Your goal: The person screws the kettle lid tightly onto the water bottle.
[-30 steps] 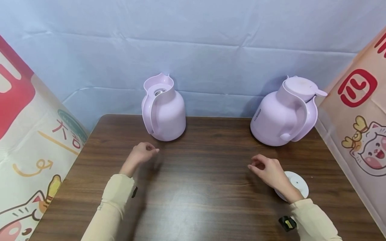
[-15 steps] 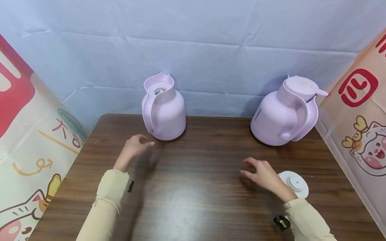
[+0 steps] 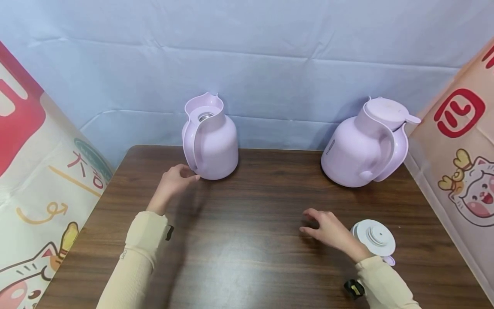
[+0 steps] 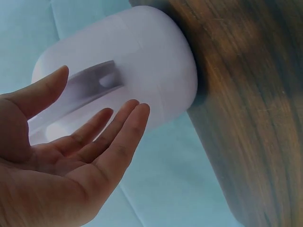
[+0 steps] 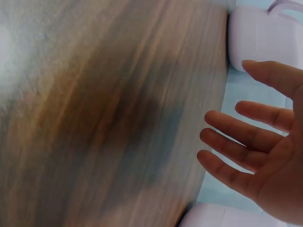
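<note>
Two lilac thermos jugs stand at the back of the table. The left jug [image 3: 217, 148] has no lid on, and its round metal mouth shows from above. The right jug [image 3: 349, 150] wears a lid with a thumb tab. My left hand [image 3: 174, 182] is right by the left jug's handle [image 4: 90, 85], thumb and fingers spread to either side of it in the left wrist view. Over the table, my right hand [image 3: 328, 229] has its fingers loosely extended, holding nothing. A jug lid [image 3: 376, 238] lies underside up beside the right wrist, its lilac tab poking out.
The wooden table [image 3: 247, 206] has a pale blue cloth [image 3: 247, 77] hanging behind it. Printed cartoon sheets [image 3: 58, 180] flank both sides. A black wrist camera [image 3: 353, 289] sits below the right sleeve.
My left hand drew back left, then moved up to the left jug's handle with fingers opening. My right hand shifted left and toward me, uncovering more of the loose lid.
</note>
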`<state>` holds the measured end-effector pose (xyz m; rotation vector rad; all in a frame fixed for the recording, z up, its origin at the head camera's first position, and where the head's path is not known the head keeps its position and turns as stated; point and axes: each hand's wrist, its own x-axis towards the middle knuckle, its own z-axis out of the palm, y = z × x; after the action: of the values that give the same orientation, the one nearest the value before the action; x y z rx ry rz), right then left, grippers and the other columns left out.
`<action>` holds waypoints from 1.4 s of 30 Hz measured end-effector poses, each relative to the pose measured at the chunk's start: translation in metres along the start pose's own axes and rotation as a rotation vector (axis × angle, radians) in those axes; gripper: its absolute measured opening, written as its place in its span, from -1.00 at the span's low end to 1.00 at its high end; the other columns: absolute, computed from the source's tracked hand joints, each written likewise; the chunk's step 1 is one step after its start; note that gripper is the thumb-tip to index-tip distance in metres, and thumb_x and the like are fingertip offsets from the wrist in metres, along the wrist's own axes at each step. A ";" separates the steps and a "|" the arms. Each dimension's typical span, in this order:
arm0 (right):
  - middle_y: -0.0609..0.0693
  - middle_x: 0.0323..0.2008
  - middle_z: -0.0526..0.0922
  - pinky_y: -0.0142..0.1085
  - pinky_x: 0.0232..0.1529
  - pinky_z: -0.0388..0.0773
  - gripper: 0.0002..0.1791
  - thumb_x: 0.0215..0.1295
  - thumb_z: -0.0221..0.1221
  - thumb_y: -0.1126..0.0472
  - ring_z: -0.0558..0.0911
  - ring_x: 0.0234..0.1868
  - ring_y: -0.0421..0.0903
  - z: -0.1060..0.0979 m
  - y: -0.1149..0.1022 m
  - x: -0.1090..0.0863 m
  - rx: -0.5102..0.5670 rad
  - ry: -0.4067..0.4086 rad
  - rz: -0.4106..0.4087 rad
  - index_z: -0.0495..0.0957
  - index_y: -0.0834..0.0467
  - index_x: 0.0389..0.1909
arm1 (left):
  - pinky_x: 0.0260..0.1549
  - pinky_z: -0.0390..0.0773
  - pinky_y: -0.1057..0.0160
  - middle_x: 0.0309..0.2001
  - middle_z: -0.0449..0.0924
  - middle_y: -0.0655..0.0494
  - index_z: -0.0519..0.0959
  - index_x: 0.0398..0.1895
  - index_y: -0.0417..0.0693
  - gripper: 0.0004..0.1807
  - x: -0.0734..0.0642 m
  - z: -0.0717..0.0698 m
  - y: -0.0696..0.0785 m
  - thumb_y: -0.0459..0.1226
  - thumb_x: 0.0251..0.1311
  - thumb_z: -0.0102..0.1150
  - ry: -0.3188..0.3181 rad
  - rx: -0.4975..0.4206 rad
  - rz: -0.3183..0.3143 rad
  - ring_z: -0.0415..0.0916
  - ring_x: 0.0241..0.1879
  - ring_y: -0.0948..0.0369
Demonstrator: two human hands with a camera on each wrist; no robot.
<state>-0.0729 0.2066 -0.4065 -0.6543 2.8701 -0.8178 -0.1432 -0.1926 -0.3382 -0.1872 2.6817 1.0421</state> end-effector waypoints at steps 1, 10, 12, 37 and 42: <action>0.19 -0.33 0.63 -0.07 -0.24 0.50 -0.64 0.01 0.30 0.21 0.61 -0.25 0.09 0.001 0.000 0.000 -0.004 -0.003 -0.001 0.50 0.32 -0.19 | -0.02 0.32 -0.05 0.03 0.40 -0.27 0.33 0.12 -0.34 -0.40 0.001 0.000 0.001 -0.07 0.15 0.10 0.007 0.005 0.012 0.33 0.05 -0.12; 0.14 -0.32 0.63 -0.11 -0.27 0.50 -0.66 0.02 0.30 0.19 0.61 -0.25 0.06 0.008 -0.005 0.000 -0.007 -0.040 -0.035 0.52 0.30 -0.22 | -0.02 0.33 -0.03 0.00 0.44 -0.29 0.39 0.04 -0.37 -0.46 0.006 0.000 0.007 -0.11 0.13 0.12 0.029 0.013 0.063 0.36 0.02 -0.13; 0.13 -0.32 0.63 -0.12 -0.27 0.50 -0.67 0.01 0.30 0.20 0.61 -0.26 0.05 0.009 -0.006 0.000 -0.012 -0.039 -0.043 0.52 0.30 -0.22 | -0.02 0.33 -0.03 0.01 0.44 -0.28 0.39 0.06 -0.36 -0.46 0.006 0.000 0.008 -0.11 0.13 0.12 0.027 0.002 0.064 0.36 0.03 -0.12; 0.12 -0.29 0.63 -0.11 -0.21 0.48 -0.69 0.04 0.27 0.26 0.60 -0.22 0.04 0.019 -0.018 0.003 -0.027 -0.075 -0.136 0.52 0.33 -0.21 | -0.04 0.36 -0.01 -0.04 0.48 -0.30 0.43 -0.01 -0.39 -0.46 0.013 0.003 0.018 -0.13 0.07 0.19 0.091 -0.025 0.067 0.41 -0.01 -0.11; 0.12 -0.28 0.63 -0.12 -0.20 0.48 -0.70 0.04 0.27 0.27 0.60 -0.21 0.03 0.018 -0.018 0.004 -0.024 -0.083 -0.143 0.52 0.33 -0.21 | -0.06 0.37 0.00 -0.07 0.50 -0.30 0.45 -0.04 -0.41 -0.46 0.016 0.001 0.019 -0.13 0.05 0.21 0.089 -0.034 0.053 0.44 -0.04 -0.09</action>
<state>-0.0665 0.1826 -0.4123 -0.8839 2.7890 -0.7546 -0.1625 -0.1779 -0.3313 -0.1744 2.7635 1.1208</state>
